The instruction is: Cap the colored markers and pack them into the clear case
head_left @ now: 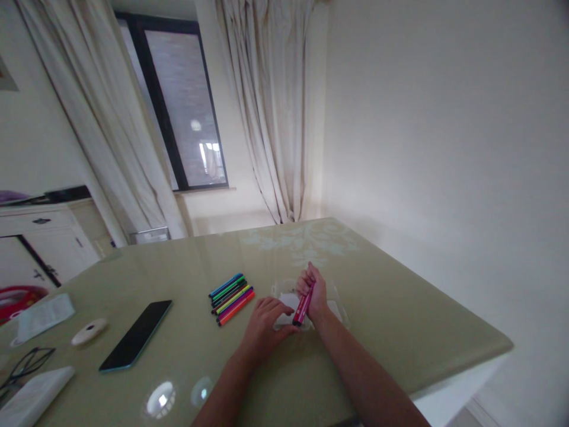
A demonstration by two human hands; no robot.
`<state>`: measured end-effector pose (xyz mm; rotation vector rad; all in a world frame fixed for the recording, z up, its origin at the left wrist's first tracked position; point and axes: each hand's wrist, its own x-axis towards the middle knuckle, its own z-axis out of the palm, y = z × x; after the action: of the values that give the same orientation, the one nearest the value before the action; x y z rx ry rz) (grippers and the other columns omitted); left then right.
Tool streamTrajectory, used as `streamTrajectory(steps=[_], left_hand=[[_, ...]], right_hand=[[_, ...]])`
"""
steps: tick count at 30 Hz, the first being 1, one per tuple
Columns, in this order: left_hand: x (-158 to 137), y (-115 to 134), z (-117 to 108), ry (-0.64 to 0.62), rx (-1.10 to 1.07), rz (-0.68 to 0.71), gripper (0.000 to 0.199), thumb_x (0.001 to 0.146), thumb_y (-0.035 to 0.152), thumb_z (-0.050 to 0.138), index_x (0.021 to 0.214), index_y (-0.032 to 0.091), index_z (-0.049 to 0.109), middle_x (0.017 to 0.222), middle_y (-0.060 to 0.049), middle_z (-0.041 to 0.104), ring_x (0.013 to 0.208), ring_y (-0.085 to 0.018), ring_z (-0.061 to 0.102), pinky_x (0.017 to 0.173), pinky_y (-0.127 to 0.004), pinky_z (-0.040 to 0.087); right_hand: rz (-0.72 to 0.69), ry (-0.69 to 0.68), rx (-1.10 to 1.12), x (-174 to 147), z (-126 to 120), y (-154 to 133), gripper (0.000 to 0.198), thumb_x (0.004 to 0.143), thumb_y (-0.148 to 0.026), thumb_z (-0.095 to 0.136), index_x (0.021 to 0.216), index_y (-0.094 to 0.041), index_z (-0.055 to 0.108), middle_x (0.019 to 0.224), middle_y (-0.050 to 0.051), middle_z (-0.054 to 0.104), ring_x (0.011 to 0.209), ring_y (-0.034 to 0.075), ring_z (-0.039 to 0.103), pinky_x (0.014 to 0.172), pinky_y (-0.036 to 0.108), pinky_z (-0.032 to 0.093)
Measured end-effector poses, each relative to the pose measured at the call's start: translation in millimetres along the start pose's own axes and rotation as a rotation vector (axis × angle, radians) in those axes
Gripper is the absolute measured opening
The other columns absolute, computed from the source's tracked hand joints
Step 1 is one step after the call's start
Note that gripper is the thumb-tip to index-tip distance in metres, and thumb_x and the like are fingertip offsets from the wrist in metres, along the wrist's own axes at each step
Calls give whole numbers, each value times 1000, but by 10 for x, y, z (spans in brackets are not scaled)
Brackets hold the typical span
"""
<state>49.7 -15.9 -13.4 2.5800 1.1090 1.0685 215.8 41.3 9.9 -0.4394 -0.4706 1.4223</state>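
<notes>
My right hand (pixel 316 292) is closed around a pink marker (pixel 304 305), which points down toward the table. My left hand (pixel 265 320) lies flat beside it, fingers pressing on a clear plastic pouch (pixel 340 308) with white paper inside. The marker's lower tip is next to my left fingertips. A row of several coloured markers (pixel 232 290) lies side by side on the olive glass-topped table (pixel 400 320), just left of my left hand.
A dark phone (pixel 136 335) lies face up to the left. Further left are a small white round object (pixel 89 331), a folded paper (pixel 44 315), black glasses (pixel 24 366) and a white flat item (pixel 33 397). Wall on the right, curtains and window behind.
</notes>
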Motion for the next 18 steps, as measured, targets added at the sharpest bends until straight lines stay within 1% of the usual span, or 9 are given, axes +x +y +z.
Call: streamTrajectory(steps=[5, 9, 12, 14, 18], left_hand=[[1, 1, 21, 19, 8, 53, 27, 89, 48, 74, 97, 22, 72, 92, -3, 76, 91, -23, 66, 85, -36, 42], [-3, 3, 52, 26, 33, 73, 23, 91, 45, 73, 95, 22, 72, 90, -3, 76, 89, -22, 65, 83, -36, 42], [-2, 15, 50, 19, 47, 87, 20, 93, 42, 71, 96, 22, 72, 90, -3, 76, 88, -21, 65, 82, -36, 42], [3, 28, 36, 24, 58, 100, 20, 95, 41, 68, 99, 22, 72, 89, -3, 76, 87, -21, 65, 82, -35, 42], [11, 50, 2, 56, 69, 92, 25, 95, 45, 68, 106, 23, 72, 90, -3, 76, 87, -22, 66, 82, -36, 44]], right_hand=[[41, -54, 1, -4, -8, 8, 56, 74, -43, 80, 59, -23, 30, 48, -13, 28, 35, 3, 21, 32, 18, 21], [79, -103, -94, -25, 11, 39, 57, 75, -48, 79, 60, -23, 30, 50, -12, 28, 36, 3, 23, 32, 18, 20], [66, -102, -164, -25, 19, 43, 58, 77, -52, 77, 59, -23, 30, 50, -12, 28, 36, 4, 26, 32, 18, 21], [38, -77, -195, -8, 13, 40, 58, 77, -53, 77, 58, -23, 31, 49, -11, 30, 36, 4, 28, 34, 19, 24], [-7, -33, -312, 49, -22, 46, 57, 77, -60, 74, 55, -23, 37, 47, -10, 35, 38, 7, 38, 39, 22, 35]])
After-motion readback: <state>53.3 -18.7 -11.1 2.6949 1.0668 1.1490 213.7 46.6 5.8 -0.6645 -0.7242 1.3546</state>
